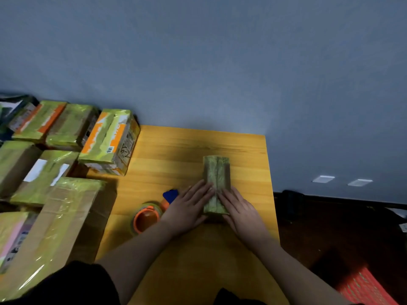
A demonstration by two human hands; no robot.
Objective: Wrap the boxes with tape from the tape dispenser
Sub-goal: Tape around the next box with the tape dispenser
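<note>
A narrow box [217, 172] covered in yellowish tape lies lengthwise on the wooden table [171, 155]. My left hand [187, 208] presses flat against its near left side, fingers straight. My right hand [239, 210] lies flat on its near right side, fingers straight, the two sets of fingertips almost meeting at the box's centre seam. The tape dispenser [149, 216], orange with a blue handle and a roll of tape, rests on the table just left of my left hand.
Several taped boxes [110, 142] are piled at the table's left, a large cardboard one [55, 227] nearest me. The grey wall stands behind the table. Dark floor and a red patterned mat [365, 287] lie to the right.
</note>
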